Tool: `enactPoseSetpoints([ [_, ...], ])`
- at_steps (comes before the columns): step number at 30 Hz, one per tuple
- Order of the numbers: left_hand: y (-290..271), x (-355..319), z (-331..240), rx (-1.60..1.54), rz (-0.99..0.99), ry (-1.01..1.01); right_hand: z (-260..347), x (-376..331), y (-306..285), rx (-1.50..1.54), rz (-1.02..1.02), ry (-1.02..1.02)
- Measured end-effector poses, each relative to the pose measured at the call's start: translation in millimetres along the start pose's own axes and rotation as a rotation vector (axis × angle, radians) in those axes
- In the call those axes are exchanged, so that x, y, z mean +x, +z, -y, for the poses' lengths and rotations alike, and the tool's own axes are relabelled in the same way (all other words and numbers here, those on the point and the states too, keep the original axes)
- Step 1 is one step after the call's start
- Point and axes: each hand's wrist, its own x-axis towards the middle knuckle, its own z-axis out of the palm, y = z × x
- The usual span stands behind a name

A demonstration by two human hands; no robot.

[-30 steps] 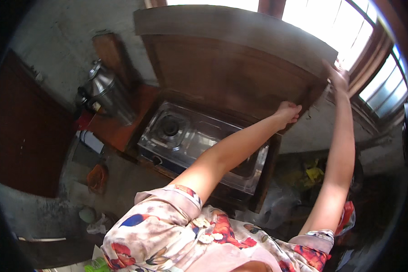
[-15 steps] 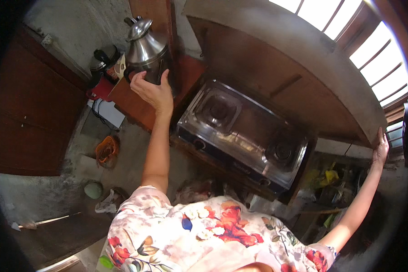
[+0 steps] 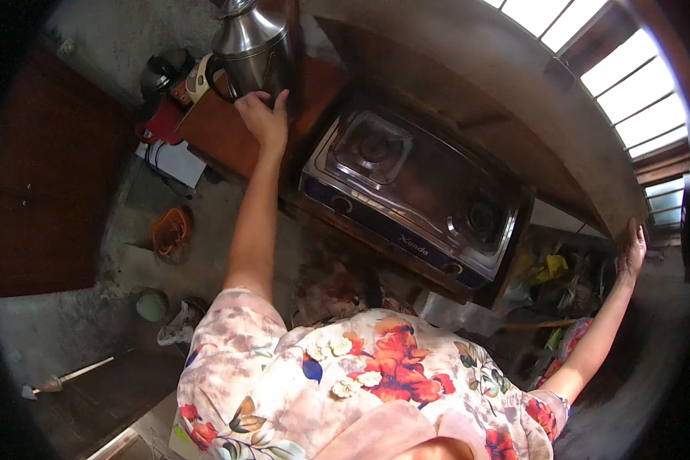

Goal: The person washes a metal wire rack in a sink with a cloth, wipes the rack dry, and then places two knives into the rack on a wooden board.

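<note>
My left hand (image 3: pixel 264 121) reaches to the foot of a large steel vacuum flask (image 3: pixel 257 54) with a dark handle. Its thumb and fingers are apart and lie at the flask's lower front. The flask stands on a reddish-brown wooden surface (image 3: pixel 216 132), and its top is cut off by the picture's edge. Far out to the right, my right hand (image 3: pixel 631 251) rests against the end of a long grey-brown slanting panel (image 3: pixel 583 130), fingers stretched upward. A steel two-burner gas stove (image 3: pixel 429 172) sits between my hands.
Beside the flask are a red mug (image 3: pixel 161 123) and a dark-lidded pot (image 3: pixel 166 70). Left lie a white box with a cable (image 3: pixel 178 165) and an orange basket (image 3: pixel 171 231). Yellow plastic (image 3: pixel 552 268) hangs right of the stove. A barred window (image 3: pixel 632 84) is at upper right.
The view has shifted, so the flask and stove appear higher. My left hand has slid slightly lower on the flask. My right hand stays by the panel's end.
</note>
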Motion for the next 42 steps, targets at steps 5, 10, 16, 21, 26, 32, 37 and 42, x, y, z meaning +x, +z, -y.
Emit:
enactPoseSetpoints([
  [5, -3, -15, -63, -0.38, 0.092, 0.006, 2, -30, 5, 0.111, 0.089, -0.014],
  [10, 22, 3, -114, -0.807, 0.433, -0.169, -2, -30, -17, 0.044, 0.001, -0.062],
  [16, 18, 44, -113, -0.717, 0.718, -0.159, -10, -80, 26, -0.054, -0.021, -0.134],
  [21, 59, -3, -98, -0.484, 0.697, -0.175, -2, -84, 25, 0.003, -0.178, -0.094],
  [26, 124, -72, 5, 0.36, 0.836, 0.517, -6, -27, 30, 0.116, -0.162, 0.032],
  [32, 159, -72, 31, 0.878, 0.742, 0.587, 6, -21, 24, 0.101, -0.24, 0.09],
  [37, 157, -65, 49, 0.904, 0.731, 0.796, 8, -17, 5, 0.131, -0.341, 0.105],
  [42, 155, -56, 47, 0.757, 0.65, 0.823, 2, -8, -39, 0.015, -0.235, 0.043],
])
